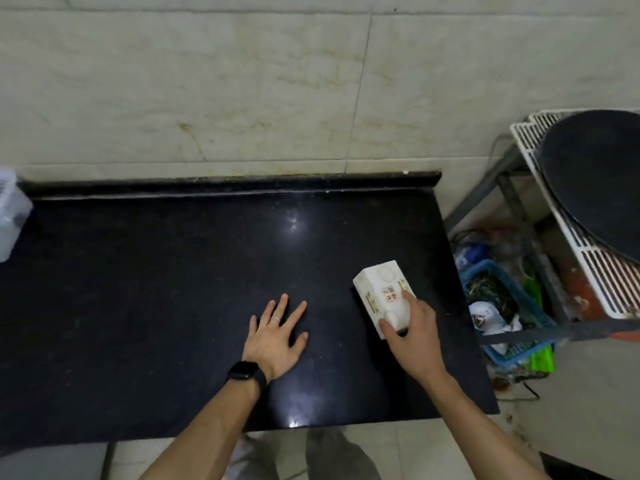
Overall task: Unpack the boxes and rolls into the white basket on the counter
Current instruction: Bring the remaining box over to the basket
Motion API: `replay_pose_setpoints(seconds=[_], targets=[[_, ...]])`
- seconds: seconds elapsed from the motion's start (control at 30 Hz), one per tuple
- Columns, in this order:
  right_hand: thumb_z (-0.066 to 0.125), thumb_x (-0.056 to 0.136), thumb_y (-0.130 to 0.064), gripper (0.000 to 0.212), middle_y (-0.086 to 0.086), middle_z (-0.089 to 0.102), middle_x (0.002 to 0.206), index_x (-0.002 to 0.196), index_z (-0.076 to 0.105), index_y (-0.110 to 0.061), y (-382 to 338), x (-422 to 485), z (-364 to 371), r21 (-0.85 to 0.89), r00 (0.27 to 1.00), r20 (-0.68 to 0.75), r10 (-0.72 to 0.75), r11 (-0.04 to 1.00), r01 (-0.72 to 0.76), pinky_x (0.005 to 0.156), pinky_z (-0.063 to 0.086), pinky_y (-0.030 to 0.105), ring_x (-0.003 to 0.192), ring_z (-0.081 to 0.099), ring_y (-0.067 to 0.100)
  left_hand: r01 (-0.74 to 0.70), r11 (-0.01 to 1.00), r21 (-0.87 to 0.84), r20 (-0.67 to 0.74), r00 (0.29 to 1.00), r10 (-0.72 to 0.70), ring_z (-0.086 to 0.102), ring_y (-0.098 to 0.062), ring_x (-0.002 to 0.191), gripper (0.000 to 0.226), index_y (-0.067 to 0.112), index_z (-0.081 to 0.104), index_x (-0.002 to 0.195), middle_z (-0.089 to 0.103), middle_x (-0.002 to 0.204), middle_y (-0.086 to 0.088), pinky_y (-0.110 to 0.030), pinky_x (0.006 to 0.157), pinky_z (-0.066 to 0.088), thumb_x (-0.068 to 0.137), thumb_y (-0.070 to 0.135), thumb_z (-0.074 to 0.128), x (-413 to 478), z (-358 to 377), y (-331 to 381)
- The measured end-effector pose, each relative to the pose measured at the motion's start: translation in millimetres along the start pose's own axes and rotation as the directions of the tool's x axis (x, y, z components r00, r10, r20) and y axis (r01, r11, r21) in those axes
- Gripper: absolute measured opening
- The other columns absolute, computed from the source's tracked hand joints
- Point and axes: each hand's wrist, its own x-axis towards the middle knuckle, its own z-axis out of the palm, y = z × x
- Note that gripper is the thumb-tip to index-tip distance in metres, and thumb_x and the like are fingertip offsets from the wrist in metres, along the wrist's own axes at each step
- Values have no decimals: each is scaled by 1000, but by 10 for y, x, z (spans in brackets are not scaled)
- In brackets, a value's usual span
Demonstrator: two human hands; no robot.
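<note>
Gripping white rectangular box (383,295), right hand (412,336); left hand (277,337) flat, fingers spread, glossy black counter (156,289).

Just the one camera here, worn on the person's head, looking forward and steeply down over the black counter (156,306) to the tiled wall (207,81). It sits close: both forearms enter from the bottom edge, left hand (277,337) and right hand (412,337), gripping a white box (377,289), mid-frame; the wide lens also catches floor (588,393) at right
</note>
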Motion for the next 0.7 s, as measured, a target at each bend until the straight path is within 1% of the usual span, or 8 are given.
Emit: replay_pose_setpoints(seconds=[0.07,0.17,0.27,0.37,0.5,0.57,0.63,0.7], targets=[[73,85,-38,77,6,31,150,150,32,-30,-235,-240,239,13,997,55,-49,999,48,110,41,43,134,40,25,48,999,-20,-40,998,-48,-3,-20,153,64,51,3,153,-5,166,7,-49,122,6,97,59,32,-263,-34,-284],[72,84,-42,77,0,27,152,149,32,-34,-708,-545,686,21,979,141,-145,989,143,111,41,42,135,39,22,163,983,-81,-105,980,-171,-2,-18,153,64,50,5,153,-1,166,7,-47,122,7,97,58,34,-707,-102,-810],[71,84,-45,77,-4,26,152,150,32,-35,-1263,-861,1180,15,929,247,-274,960,279,113,39,39,137,37,19,275,949,-152,-163,940,-298,-2,-19,153,63,48,7,154,0,166,7,-47,122,6,97,57,34,-1235,-188,-1392],[71,84,-45,78,-5,25,153,151,33,-34,-1815,-1238,1693,4,862,332,-384,914,406,113,38,37,138,35,17,363,907,-215,-211,889,-406,-3,-19,153,61,48,10,154,0,166,7,-48,122,4,98,56,33,-1801,-311,-1996],[70,84,-46,76,-9,27,151,149,34,-37,-2432,-1815,2353,28,762,408,-504,841,541,111,41,37,138,35,15,434,857,-277,-320,799,-508,4,-20,152,59,47,16,153,8,166,6,-47,122,10,98,55,34,-2508,-468,-2770],[70,83,-47,75,-10,28,150,149,35,-38,-2694,-2050,2665,38,715,441,-542,808,588,109,40,33,137,35,13,467,822,-325,-360,743,-564,7,-20,152,58,46,20,153,13,165,6,-45,122,12,98,55,36,-2815,-554,-3137],[69,82,-49,75,-11,29,149,148,34,-40,-2953,-2234,2943,38,676,467,-571,776,629,105,43,32,133,42,15,488,791,-370,-391,691,-608,9,-20,152,58,45,22,153,16,165,5,-44,122,14,98,55,37,-3113,-630,-3469],[69,81,-51,76,-14,30,148,147,33,-43,-3217,-2379,3181,41,654,481,-585,759,649,102,47,33,128,48,17,495,765,-413,-409,649,-641,11,-19,151,57,46,23,153,18,164,5,-44,122,15,98,54,38,-3375,-696,-3762]])
